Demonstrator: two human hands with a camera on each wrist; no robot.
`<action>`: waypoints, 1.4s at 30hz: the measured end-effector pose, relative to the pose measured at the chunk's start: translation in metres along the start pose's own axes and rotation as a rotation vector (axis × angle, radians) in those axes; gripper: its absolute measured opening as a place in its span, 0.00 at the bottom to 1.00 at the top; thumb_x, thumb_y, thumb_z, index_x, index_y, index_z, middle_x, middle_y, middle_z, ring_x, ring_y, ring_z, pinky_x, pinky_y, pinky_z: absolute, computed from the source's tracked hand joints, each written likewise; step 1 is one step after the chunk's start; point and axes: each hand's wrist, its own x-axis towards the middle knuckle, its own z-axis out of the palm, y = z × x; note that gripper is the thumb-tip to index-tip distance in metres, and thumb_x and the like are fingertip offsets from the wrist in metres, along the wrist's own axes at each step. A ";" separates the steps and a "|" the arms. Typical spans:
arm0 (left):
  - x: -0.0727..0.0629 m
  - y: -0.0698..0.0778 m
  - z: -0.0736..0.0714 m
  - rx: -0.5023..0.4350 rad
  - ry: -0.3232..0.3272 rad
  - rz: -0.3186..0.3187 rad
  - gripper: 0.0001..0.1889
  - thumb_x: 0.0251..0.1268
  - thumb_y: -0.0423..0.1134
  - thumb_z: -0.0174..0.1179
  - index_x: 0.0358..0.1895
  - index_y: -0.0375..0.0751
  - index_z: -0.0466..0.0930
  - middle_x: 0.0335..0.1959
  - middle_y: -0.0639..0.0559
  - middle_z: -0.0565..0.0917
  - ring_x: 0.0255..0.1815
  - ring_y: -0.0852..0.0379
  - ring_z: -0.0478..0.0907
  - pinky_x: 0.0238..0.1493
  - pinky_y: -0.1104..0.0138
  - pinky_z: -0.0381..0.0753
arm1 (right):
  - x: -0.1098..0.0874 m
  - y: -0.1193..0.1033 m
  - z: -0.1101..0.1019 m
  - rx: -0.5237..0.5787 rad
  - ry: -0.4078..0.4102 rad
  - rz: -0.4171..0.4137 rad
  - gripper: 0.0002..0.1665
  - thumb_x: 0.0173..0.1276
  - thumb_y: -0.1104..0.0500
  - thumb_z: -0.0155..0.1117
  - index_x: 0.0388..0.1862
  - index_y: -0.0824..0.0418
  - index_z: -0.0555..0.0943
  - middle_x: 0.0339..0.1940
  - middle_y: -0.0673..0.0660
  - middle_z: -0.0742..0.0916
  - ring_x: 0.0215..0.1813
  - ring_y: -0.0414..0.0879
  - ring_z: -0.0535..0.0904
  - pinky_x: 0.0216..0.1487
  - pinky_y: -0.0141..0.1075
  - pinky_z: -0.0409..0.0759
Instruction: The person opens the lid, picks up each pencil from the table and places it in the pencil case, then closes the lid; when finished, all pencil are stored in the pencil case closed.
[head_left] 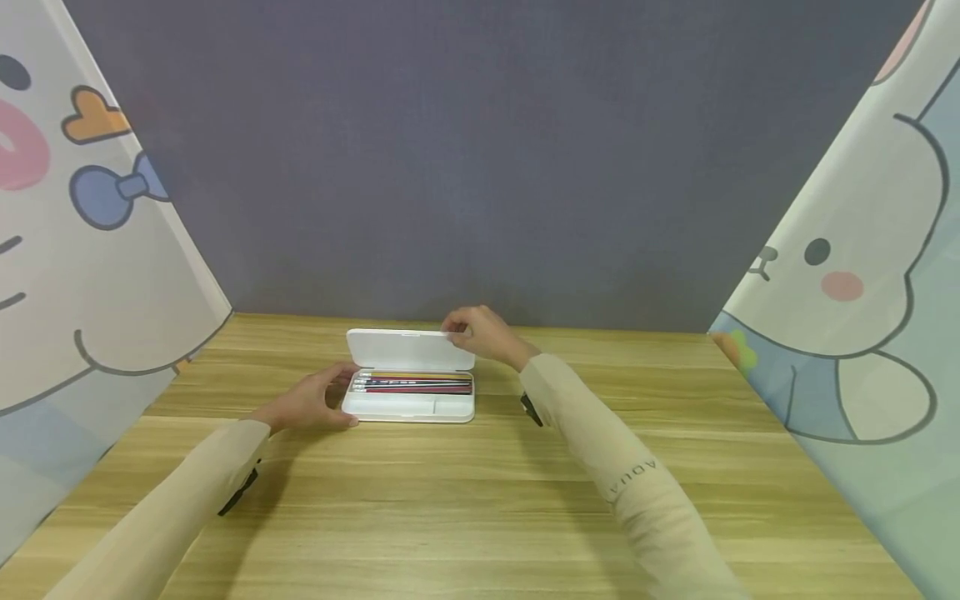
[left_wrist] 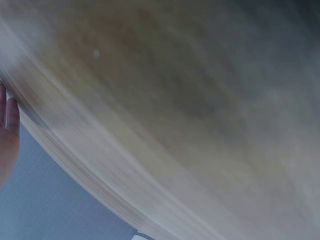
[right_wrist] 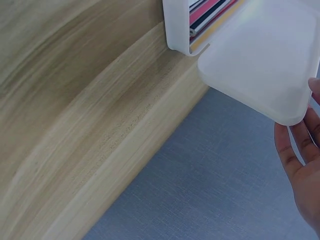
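Note:
A white pencil case (head_left: 408,407) lies on the table with its hinged lid (head_left: 408,351) raised at the back. Several pencils (head_left: 412,382) in red, black, white and yellow lie side by side in its rear compartment. My left hand (head_left: 313,402) holds the case's left end, thumb at the front corner and fingers towards the back. In the left wrist view only a few of its fingertips show at the edge. Pinched by my right hand (head_left: 486,335) is the upper right corner of the lid. The right wrist view shows thumb and fingers on either side of the lid (right_wrist: 265,60).
The case's front compartment has a small divider (head_left: 434,407). Around the case spreads a wood-grain table (head_left: 420,508). Behind it rises a grey fabric panel (head_left: 480,167). Cartoon-printed panels stand at the left (head_left: 127,292) and right (head_left: 862,350).

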 end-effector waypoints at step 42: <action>-0.002 0.005 0.001 0.088 0.057 -0.067 0.52 0.38 0.46 0.74 0.63 0.24 0.52 0.56 0.32 0.72 0.58 0.36 0.68 0.59 0.45 0.67 | -0.028 0.004 0.017 0.140 -0.082 -0.045 0.08 0.60 0.56 0.64 0.37 0.57 0.83 0.37 0.52 0.84 0.37 0.42 0.78 0.34 0.26 0.78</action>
